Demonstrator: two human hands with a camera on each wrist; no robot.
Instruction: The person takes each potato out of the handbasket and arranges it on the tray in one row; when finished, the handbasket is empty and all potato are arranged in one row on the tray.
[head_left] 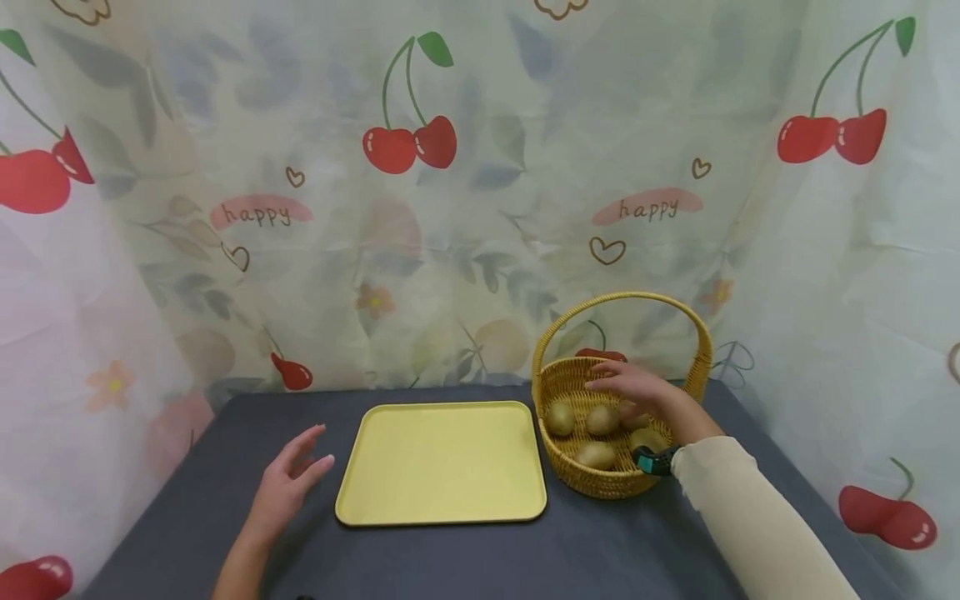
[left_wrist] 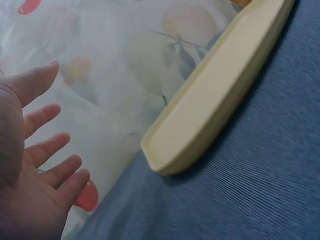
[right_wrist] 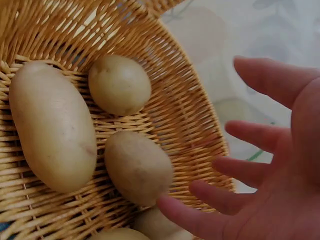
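Observation:
A wicker basket (head_left: 600, 487) with a tall arched handle stands at the right of the table, holding several potatoes (head_left: 602, 420). My right hand (head_left: 637, 389) hovers over the basket with nothing in its grasp. In the right wrist view its fingers (right_wrist: 240, 172) spread over the basket's side, the lowest fingertip overlapping a potato (right_wrist: 138, 167). A long potato (right_wrist: 52, 127) lies farther to the left there. My left hand (head_left: 283, 483) is held above the table, left of the yellow tray (head_left: 442, 462). Its fingers (left_wrist: 47, 150) are spread and hold nothing.
The flat tray sits mid-table on a dark blue cloth (head_left: 442, 567), its right edge close to the basket. A curtain (head_left: 480, 208) printed with cherries hangs behind the table and along both sides. The basket's handle (head_left: 626, 296) arches over its opening.

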